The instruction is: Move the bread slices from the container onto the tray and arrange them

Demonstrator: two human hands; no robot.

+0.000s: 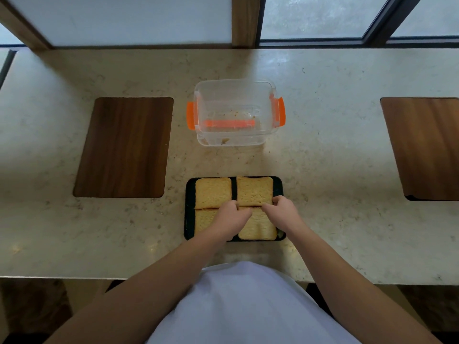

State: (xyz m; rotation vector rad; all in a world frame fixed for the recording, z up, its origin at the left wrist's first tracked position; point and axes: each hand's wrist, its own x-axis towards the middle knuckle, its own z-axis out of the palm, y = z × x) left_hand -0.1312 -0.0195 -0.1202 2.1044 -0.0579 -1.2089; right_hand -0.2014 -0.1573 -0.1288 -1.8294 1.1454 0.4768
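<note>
A black tray [190,219] lies near the counter's front edge with several bread slices on it in a two-by-two grid. The far-left slice [213,192] and far-right slice [254,191] lie flat and fully in sight. My left hand [232,214] covers part of the near-left slice [202,219], and its fingertips pinch the near edge of the far-right slice. My right hand [283,208] pinches that same edge from the right, above the near-right slice [258,228]. The clear container [236,112] with orange clips stands behind the tray, holding only crumbs.
Two dark wooden inlays sit in the pale stone counter, one at the left [124,147] and one at the right [427,147]. A window frame runs along the counter's far edge. My white-clothed torso fills the bottom of the view.
</note>
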